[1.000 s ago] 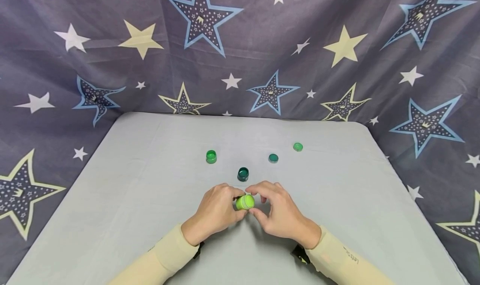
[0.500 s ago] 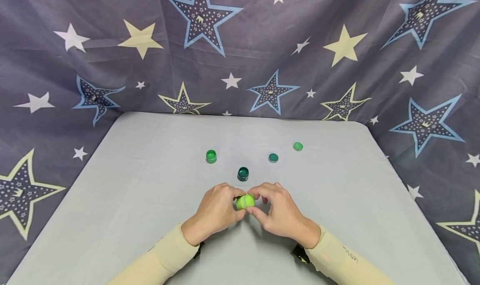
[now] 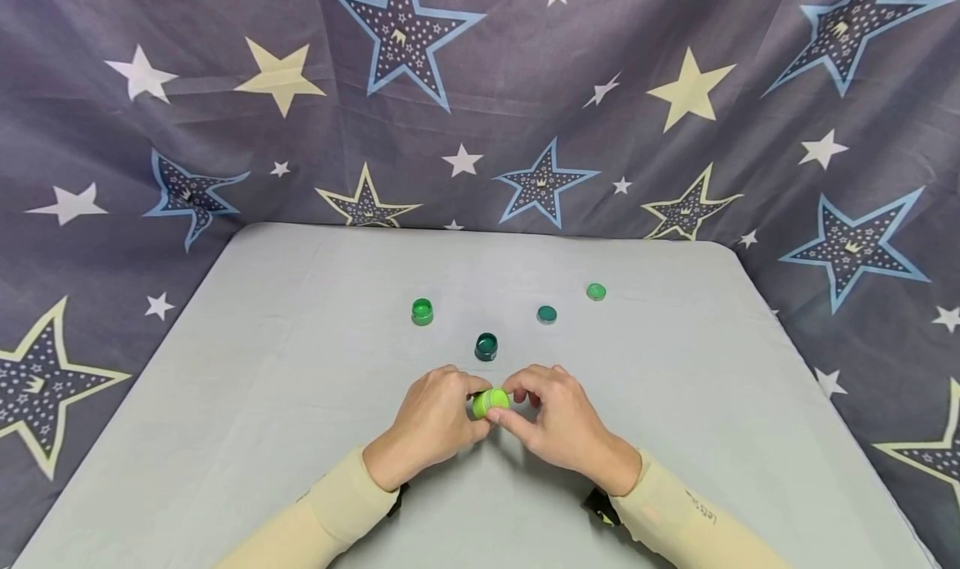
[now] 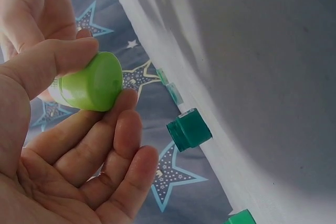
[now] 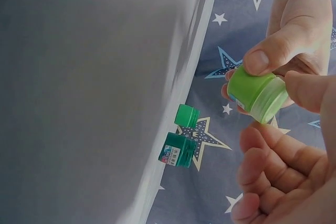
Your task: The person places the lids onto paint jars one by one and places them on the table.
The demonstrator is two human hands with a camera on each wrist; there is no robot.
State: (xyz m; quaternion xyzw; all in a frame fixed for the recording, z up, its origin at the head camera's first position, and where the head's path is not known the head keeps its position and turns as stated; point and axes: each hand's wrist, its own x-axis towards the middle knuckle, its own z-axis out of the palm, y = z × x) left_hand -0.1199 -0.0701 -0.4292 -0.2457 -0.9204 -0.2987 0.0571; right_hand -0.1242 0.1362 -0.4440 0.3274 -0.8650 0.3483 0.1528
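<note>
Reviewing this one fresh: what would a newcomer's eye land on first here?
Probably the dark star-patterned backdrop behind the pale table. Next, the lime-green jar between the left grip and right grip, low in the head view's middle. Beyond it, a dark green jar and a green jar stand open.

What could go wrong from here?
The lime green jar is tipped on its side, lid toward the right hand, so anything loose inside might spill if the lid comes off. The open dark green jar stands close beyond both hands; a stray knuckle could tip it.
</note>
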